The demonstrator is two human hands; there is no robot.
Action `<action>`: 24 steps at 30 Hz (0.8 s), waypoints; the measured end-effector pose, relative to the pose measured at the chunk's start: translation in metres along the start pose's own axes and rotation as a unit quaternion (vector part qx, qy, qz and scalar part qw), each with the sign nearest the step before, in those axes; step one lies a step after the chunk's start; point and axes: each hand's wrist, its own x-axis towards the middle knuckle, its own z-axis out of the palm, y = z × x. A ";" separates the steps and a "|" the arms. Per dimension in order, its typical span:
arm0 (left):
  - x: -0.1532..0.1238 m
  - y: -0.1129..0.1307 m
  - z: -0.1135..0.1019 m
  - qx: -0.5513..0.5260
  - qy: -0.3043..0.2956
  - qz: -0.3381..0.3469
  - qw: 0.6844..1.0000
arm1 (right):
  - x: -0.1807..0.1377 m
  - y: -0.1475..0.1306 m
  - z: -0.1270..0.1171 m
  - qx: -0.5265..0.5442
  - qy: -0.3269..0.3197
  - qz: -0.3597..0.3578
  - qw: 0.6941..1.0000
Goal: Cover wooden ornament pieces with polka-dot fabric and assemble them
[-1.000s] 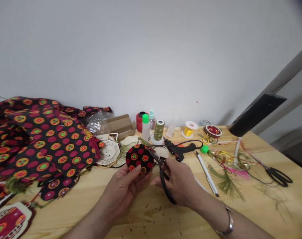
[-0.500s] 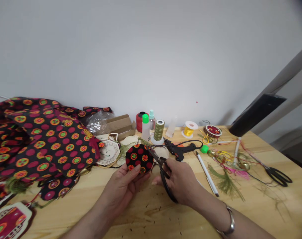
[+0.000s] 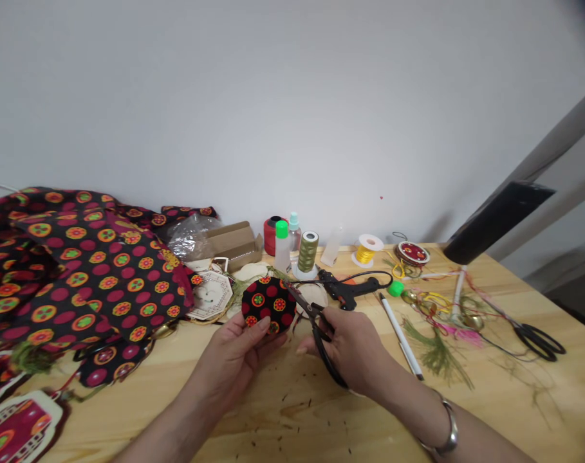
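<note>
Worktop, near edge: open wood on both sides of the forearms, only small dark flecks.
Left: heaped patterned fabric blocks passage.
Rear, along wall: cardboard box, bottles, thread spools, glue gun, closely set.
Right: pen, tangled cords and tassels, spare scissors; black lamp head overhangs.

Round black dotted fabric disc upright, black scissors beside it

Wooden table bears patterned fabric, thread spools, spare scissors.
</note>
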 end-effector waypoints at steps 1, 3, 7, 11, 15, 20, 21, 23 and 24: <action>0.000 0.000 -0.001 0.003 -0.001 0.000 1.000 | 0.000 0.000 0.000 0.001 -0.001 -0.001 1.000; 0.000 0.001 -0.002 0.009 -0.004 -0.001 1.000 | 0.000 0.001 -0.001 -0.001 0.003 -0.003 1.000; 0.000 0.002 -0.004 0.022 -0.004 0.002 1.000 | 0.002 0.001 -0.002 0.001 0.001 -0.001 1.000; 0.002 0.003 -0.005 0.030 -0.007 0.004 1.000 | 0.003 0.000 -0.003 -0.008 -0.002 0.006 1.000; 0.002 0.003 -0.006 0.030 -0.005 0.006 1.000 | 0.003 -0.001 -0.005 -0.015 0.007 0.000 1.000; 0.003 0.004 -0.006 0.029 0.001 0.000 1.000 | 0.003 -0.001 -0.008 -0.016 0.010 -0.005 1.000; 0.003 0.004 -0.006 0.031 0.003 0.000 1.000 | 0.003 -0.001 -0.008 -0.019 0.012 -0.005 1.000; 0.004 0.004 -0.006 0.034 0.006 0.003 0.999 | 0.003 -0.001 -0.008 -0.023 0.014 -0.004 1.000; 0.004 0.004 -0.006 0.036 0.006 0.003 0.999 | 0.003 -0.001 -0.008 -0.024 0.012 -0.002 1.000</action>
